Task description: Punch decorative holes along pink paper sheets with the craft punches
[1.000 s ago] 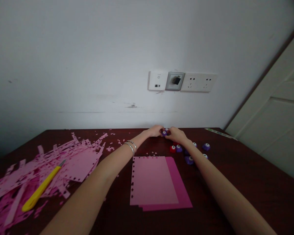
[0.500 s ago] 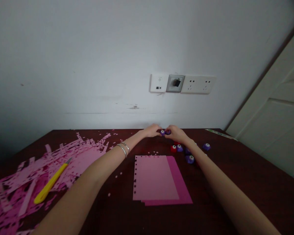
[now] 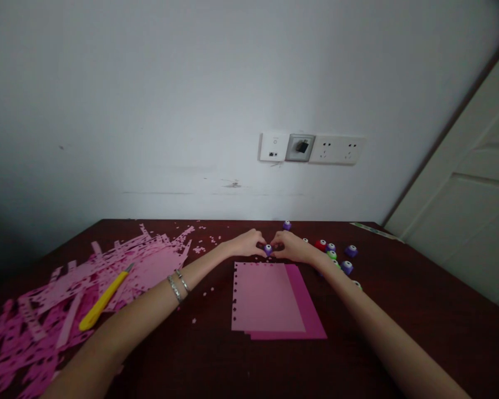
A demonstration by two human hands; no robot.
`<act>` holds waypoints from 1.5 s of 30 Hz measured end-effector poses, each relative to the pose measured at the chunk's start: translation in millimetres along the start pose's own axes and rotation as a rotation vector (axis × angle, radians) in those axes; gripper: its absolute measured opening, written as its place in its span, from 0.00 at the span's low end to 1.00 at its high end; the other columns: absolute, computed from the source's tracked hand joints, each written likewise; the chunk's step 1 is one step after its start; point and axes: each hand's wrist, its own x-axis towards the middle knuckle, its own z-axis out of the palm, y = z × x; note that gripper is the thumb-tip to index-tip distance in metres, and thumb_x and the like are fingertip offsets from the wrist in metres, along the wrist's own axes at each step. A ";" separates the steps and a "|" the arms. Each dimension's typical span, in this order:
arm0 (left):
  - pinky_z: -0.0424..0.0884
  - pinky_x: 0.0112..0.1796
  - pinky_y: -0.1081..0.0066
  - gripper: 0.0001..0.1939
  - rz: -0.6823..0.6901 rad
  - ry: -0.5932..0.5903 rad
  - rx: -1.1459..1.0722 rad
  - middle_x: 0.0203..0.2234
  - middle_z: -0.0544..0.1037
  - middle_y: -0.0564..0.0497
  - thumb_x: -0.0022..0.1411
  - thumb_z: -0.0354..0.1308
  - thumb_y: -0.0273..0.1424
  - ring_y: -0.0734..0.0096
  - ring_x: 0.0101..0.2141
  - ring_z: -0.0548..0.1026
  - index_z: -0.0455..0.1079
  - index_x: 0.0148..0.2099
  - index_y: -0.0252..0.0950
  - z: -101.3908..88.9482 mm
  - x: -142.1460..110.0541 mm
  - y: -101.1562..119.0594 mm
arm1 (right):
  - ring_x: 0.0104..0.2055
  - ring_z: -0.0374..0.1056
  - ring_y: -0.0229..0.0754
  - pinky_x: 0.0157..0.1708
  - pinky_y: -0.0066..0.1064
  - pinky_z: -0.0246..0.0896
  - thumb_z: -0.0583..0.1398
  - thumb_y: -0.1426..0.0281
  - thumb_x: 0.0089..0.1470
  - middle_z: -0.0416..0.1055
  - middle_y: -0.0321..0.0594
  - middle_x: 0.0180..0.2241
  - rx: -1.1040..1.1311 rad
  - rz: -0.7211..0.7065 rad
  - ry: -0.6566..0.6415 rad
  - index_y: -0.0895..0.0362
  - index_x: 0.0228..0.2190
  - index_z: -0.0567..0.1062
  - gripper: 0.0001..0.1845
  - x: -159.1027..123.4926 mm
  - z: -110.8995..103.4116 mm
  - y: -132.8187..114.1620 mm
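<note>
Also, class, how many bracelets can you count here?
2: a bracelet on the left forearm, nearer the hand, and a wider band just behind it. None seem hidden.

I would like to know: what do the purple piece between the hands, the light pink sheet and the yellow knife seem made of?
Purple piece: probably hard, smooth plastic, judging by its even colour and moulded-looking shape.
Light pink sheet: matte paper or thin card; it lies flat, with small holes along its edges.
Yellow knife: smooth handle, likely plastic, uniformly coloured; grey blade, probably metal.
</note>
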 end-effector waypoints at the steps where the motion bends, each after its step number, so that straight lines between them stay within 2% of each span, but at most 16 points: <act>1: 0.59 0.32 0.73 0.11 0.006 -0.002 0.002 0.23 0.75 0.49 0.50 0.62 0.36 0.73 0.27 0.69 0.75 0.32 0.33 1.9 -1.6 0.2 | 0.28 0.62 0.37 0.30 0.26 0.54 0.59 0.71 0.44 0.71 0.40 0.26 -0.008 -0.002 -0.005 0.61 0.29 0.78 0.09 0.1 2.0 -0.9; 9: 0.58 0.30 0.75 0.13 0.019 -0.023 -0.019 0.20 0.73 0.51 0.55 0.58 0.38 0.76 0.24 0.68 0.74 0.31 0.32 8.7 -5.0 -1.3 | 0.28 0.62 0.36 0.30 0.26 0.52 0.59 0.72 0.46 0.71 0.38 0.23 -0.039 -0.057 -0.021 0.60 0.27 0.78 0.07 -1.6 4.9 -1.1; 15: 0.59 0.31 0.75 0.13 0.007 -0.030 -0.021 0.21 0.73 0.51 0.56 0.57 0.38 0.76 0.25 0.67 0.74 0.33 0.32 9.1 -6.7 2.2 | 0.30 0.63 0.38 0.32 0.26 0.53 0.59 0.71 0.46 0.71 0.39 0.25 -0.060 -0.044 -0.038 0.59 0.27 0.78 0.07 -3.7 5.4 -0.3; 18: 0.59 0.32 0.74 0.13 0.001 -0.021 -0.005 0.23 0.73 0.51 0.55 0.57 0.37 0.74 0.27 0.68 0.74 0.35 0.32 7.9 -7.3 6.2 | 0.34 0.64 0.41 0.35 0.28 0.55 0.59 0.70 0.46 0.71 0.41 0.29 -0.125 -0.052 -0.019 0.58 0.30 0.78 0.08 -4.5 5.3 0.6; 21: 0.60 0.34 0.72 0.14 -0.027 0.015 0.025 0.26 0.74 0.50 0.56 0.56 0.38 0.71 0.30 0.69 0.73 0.38 0.32 2.6 -10.9 11.7 | 0.37 0.64 0.43 0.37 0.30 0.57 0.61 0.67 0.44 0.71 0.44 0.34 -0.155 -0.040 0.003 0.58 0.36 0.77 0.14 -7.4 -1.1 0.4; 24: 0.61 0.36 0.71 0.16 -0.071 0.033 0.048 0.30 0.73 0.48 0.56 0.56 0.40 0.68 0.34 0.69 0.72 0.39 0.33 -6.5 -20.7 17.1 | 0.34 0.65 0.41 0.34 0.28 0.59 0.61 0.67 0.44 0.71 0.44 0.34 -0.076 0.004 0.025 0.60 0.39 0.75 0.18 -13.8 -12.0 -1.3; 28: 0.61 0.35 0.71 0.20 -0.155 -0.068 0.097 0.34 0.72 0.46 0.51 0.58 0.45 0.65 0.37 0.67 0.71 0.38 0.34 -17.2 -41.0 21.0 | 0.29 0.66 0.38 0.28 0.27 0.58 0.61 0.67 0.44 0.72 0.41 0.29 -0.008 0.085 -0.041 0.60 0.35 0.76 0.14 -24.5 -18.4 -4.8; 32: 0.61 0.33 0.71 0.27 -0.264 -0.233 0.163 0.36 0.71 0.44 0.46 0.60 0.49 0.60 0.39 0.67 0.68 0.41 0.34 -19.9 -55.6 23.5 | 0.27 0.67 0.38 0.26 0.26 0.58 0.61 0.69 0.42 0.73 0.41 0.28 0.006 0.137 -0.141 0.61 0.33 0.76 0.13 -29.8 -11.8 -7.5; 34: 0.62 0.34 0.70 0.28 -0.316 -0.277 0.207 0.38 0.71 0.43 0.43 0.61 0.49 0.57 0.40 0.66 0.67 0.41 0.33 -19.0 -57.9 25.2 | 0.29 0.67 0.39 0.26 0.26 0.58 0.60 0.69 0.42 0.73 0.42 0.29 0.013 0.166 -0.164 0.61 0.34 0.75 0.14 -29.9 -7.8 -7.5; 38: 0.61 0.34 0.71 0.26 -0.342 -0.291 0.246 0.37 0.71 0.45 0.42 0.63 0.46 0.58 0.40 0.67 0.66 0.40 0.34 -16.8 -57.2 26.7 | 0.30 0.67 0.39 0.26 0.26 0.58 0.61 0.70 0.40 0.73 0.41 0.30 0.010 0.191 -0.187 0.60 0.34 0.75 0.14 -28.2 -3.4 -5.3; 45: 0.59 0.26 0.73 0.27 -0.328 -0.277 0.186 0.33 0.71 0.47 0.43 0.63 0.44 0.64 0.32 0.68 0.64 0.42 0.33 -15.5 -57.1 22.9 | 0.28 0.67 0.38 0.25 0.25 0.56 0.59 0.73 0.40 0.72 0.38 0.28 0.025 0.172 -0.205 0.57 0.27 0.73 0.07 -27.1 0.3 -1.8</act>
